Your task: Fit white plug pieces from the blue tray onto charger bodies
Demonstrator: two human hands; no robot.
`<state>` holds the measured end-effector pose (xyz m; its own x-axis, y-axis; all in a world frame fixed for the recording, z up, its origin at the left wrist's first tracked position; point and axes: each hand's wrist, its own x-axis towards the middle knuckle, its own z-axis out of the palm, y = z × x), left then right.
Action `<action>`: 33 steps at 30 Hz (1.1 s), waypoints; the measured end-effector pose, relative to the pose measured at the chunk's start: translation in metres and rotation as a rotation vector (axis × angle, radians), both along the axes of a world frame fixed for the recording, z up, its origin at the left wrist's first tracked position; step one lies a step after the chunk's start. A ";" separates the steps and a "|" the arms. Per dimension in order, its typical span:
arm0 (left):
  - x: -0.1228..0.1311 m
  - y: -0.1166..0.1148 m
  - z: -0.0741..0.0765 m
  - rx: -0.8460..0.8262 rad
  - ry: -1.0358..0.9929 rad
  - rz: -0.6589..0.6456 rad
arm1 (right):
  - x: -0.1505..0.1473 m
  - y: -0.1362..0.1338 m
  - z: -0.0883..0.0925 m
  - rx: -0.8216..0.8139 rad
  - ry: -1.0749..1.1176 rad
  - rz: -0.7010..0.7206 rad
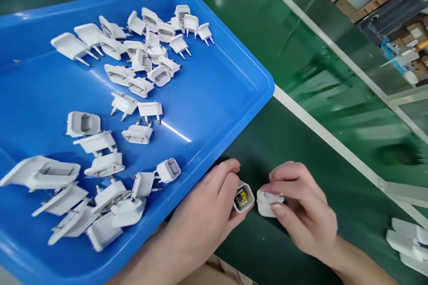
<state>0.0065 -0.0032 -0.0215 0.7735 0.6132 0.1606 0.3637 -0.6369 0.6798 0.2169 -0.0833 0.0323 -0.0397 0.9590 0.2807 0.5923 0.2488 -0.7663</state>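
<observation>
My left hand grips a small white charger body, its open end showing a yellow part inside. My right hand pinches a white plug cap just to the right of that body, a narrow gap between the two pieces. Both hands hover over the dark green bench by the near right edge of a blue tray.
The blue tray holds several loose white two-pin plug caps, scattered from far centre to near left. A green conveyor belt runs behind a white rail. More white charger parts lie at the right edge. Cardboard boxes sit far right.
</observation>
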 end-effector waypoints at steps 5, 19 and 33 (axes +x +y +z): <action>-0.001 0.001 0.012 0.021 0.052 -0.080 | -0.008 -0.009 -0.010 -0.062 0.187 -0.051; 0.001 -0.002 0.008 -0.115 -0.015 -0.025 | -0.014 0.000 -0.010 0.012 -0.103 0.053; -0.002 -0.004 0.002 -0.151 0.018 -0.042 | -0.014 0.000 -0.006 0.021 -0.159 0.064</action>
